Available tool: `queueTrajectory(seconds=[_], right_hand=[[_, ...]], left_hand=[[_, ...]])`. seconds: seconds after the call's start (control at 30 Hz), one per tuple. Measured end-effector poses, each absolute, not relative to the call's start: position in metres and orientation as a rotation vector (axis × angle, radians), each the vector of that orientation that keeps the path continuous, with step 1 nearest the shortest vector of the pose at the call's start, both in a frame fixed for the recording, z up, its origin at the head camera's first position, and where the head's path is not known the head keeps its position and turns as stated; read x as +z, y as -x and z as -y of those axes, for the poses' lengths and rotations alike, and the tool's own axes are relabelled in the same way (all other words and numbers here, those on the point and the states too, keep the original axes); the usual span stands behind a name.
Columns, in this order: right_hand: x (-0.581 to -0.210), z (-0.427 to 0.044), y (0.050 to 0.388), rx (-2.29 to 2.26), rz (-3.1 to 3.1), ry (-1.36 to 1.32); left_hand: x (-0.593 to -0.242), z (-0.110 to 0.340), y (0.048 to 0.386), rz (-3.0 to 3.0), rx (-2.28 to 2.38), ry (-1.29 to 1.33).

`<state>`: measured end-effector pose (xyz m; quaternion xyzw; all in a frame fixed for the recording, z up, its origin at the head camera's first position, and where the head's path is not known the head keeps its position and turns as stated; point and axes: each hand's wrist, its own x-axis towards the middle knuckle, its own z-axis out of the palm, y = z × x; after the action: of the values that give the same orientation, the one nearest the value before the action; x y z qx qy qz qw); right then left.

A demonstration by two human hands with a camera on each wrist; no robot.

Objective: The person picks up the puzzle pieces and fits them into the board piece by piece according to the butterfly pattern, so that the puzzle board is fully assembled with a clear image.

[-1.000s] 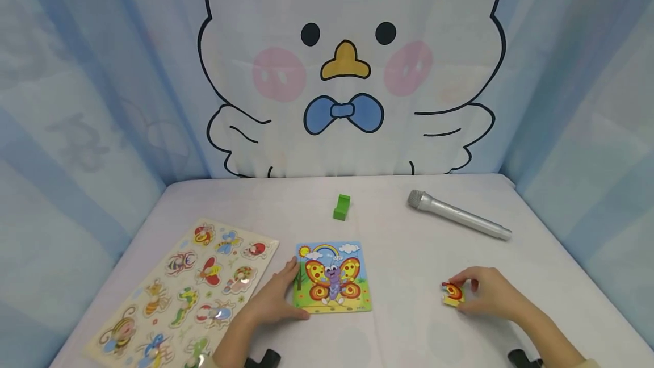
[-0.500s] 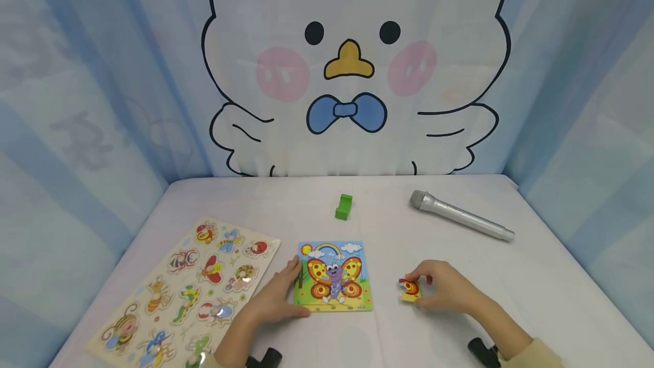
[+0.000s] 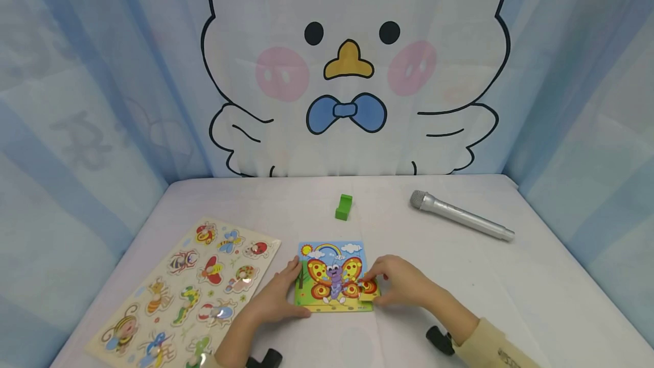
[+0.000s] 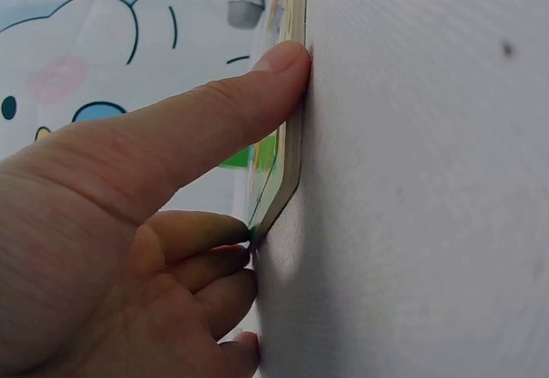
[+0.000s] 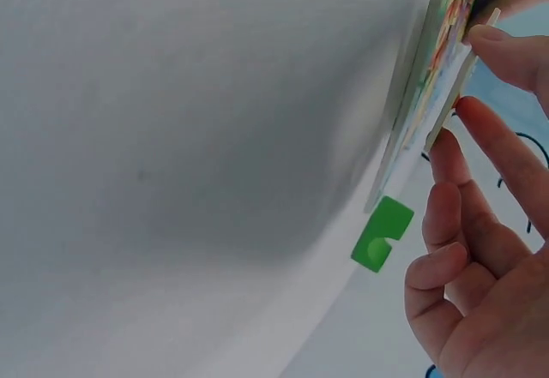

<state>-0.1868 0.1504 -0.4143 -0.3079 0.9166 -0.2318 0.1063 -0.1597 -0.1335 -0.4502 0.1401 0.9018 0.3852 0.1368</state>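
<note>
A square jigsaw board (image 3: 334, 260) with a butterfly picture lies flat on the table. My left hand (image 3: 276, 300) grips its lower left corner. The thumb (image 4: 279, 61) presses the near edge while the fingers bear on the left side. My right hand (image 3: 406, 283) pinches a red and yellow puzzle piece (image 3: 369, 288) between thumb and fingers. It overlaps the board's lower right part and juts past the right edge. In the right wrist view, the thin piece (image 5: 450, 95) tilts away from the board face, with a gap between. The fingertips partly cover the piece.
A larger board with insect pictures (image 3: 212, 294) lies at the left, by the left forearm. Behind the butterfly board sits a small green block (image 3: 344, 207). A silver microphone (image 3: 462, 216) lies at the back right. Printed curtains (image 3: 347, 146) enclose the table.
My right hand has carried the puzzle piece leftward across the table to the board's right side. The left hand keeps its place at the board's corner.
</note>
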Motion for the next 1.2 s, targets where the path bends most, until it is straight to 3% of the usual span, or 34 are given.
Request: queueTrajectory(seconds=[0.33, 1.2], right_hand=[[-0.415, -0.130, 0.193, -0.660, -2.657, 1.030], [-0.411, -0.106, 0.180, -0.381, -2.722, 0.920]], left_hand=[[-0.450, 0.133, 0.160, -2.607, 1.114, -0.401], [-0.450, 0.134, 0.160, -2.592, 1.125, -0.385]])
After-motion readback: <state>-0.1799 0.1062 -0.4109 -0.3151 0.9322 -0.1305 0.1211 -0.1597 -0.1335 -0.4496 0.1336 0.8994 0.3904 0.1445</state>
